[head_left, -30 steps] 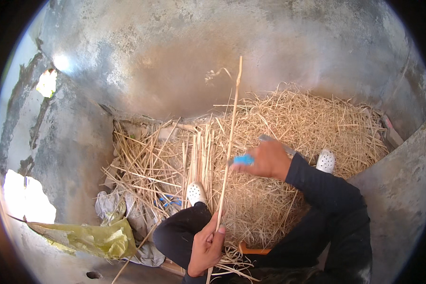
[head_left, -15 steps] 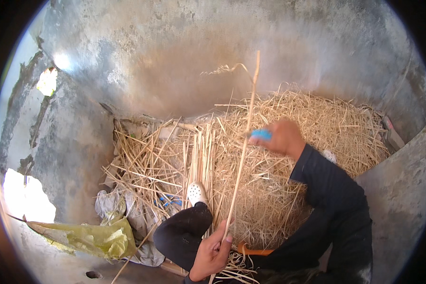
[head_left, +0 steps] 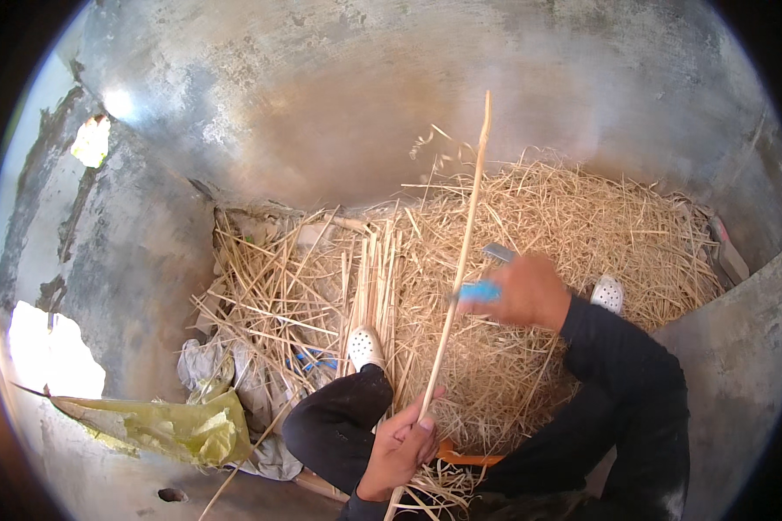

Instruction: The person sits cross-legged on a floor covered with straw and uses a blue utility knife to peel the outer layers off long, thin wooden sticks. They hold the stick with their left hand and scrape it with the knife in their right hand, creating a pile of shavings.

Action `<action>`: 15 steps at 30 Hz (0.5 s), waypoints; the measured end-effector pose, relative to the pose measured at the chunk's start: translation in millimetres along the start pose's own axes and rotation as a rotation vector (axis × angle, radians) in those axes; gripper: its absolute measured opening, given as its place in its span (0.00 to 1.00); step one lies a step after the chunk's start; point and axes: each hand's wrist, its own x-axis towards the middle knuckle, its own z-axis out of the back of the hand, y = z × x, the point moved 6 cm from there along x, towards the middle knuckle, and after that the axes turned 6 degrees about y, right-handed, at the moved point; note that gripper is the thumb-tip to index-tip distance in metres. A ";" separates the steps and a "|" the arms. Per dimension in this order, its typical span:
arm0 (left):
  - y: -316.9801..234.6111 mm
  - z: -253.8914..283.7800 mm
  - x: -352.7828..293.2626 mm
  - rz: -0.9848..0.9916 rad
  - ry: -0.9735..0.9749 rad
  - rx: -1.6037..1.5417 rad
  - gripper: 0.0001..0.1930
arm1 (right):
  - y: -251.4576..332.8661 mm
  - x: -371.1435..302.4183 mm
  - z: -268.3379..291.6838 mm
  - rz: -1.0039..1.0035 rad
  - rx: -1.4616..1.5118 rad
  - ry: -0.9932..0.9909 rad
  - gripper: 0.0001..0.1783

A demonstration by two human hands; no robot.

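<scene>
A long, pale, thin stick (head_left: 462,265) slants up from my lap, its bare tip standing against the wall. My left hand (head_left: 401,453) is closed round its lower part. Midway up, my right hand (head_left: 530,291) grips a small scraping tool (head_left: 480,292) with a blue part pressed against the stick; a grey end shows above the fingers. Motion blurs this hand, and the tool's exact kind is unclear. Thin curled shavings (head_left: 443,159) hang in the air left of the stick's tip.
A deep heap of straw-like shavings (head_left: 582,217) covers the floor ahead. Several loose sticks (head_left: 274,291) and a neat row of sticks (head_left: 375,282) lie left, near my shoe (head_left: 365,349). Yellow plastic sheeting (head_left: 174,427) and grey sacking (head_left: 204,369) lie nearer. Concrete walls (head_left: 339,87) enclose the place.
My right hand has slid down along the stick with the tool. The curled strip at the stick's top has come off and is loose in the air. The stick leans slightly further right.
</scene>
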 end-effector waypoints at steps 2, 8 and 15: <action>-3.3 2.6 2.2 -0.013 0.049 -0.077 0.24 | 36.2 -9.8 1.1 0.068 0.064 0.158 0.46; -12.9 3.8 3.9 -0.021 0.086 -0.051 0.23 | 10.5 1.7 8.3 0.008 0.055 0.011 0.47; -14.0 5.6 3.1 -0.026 0.059 -0.006 0.23 | 25.8 0.1 -12.5 0.043 0.106 0.054 0.48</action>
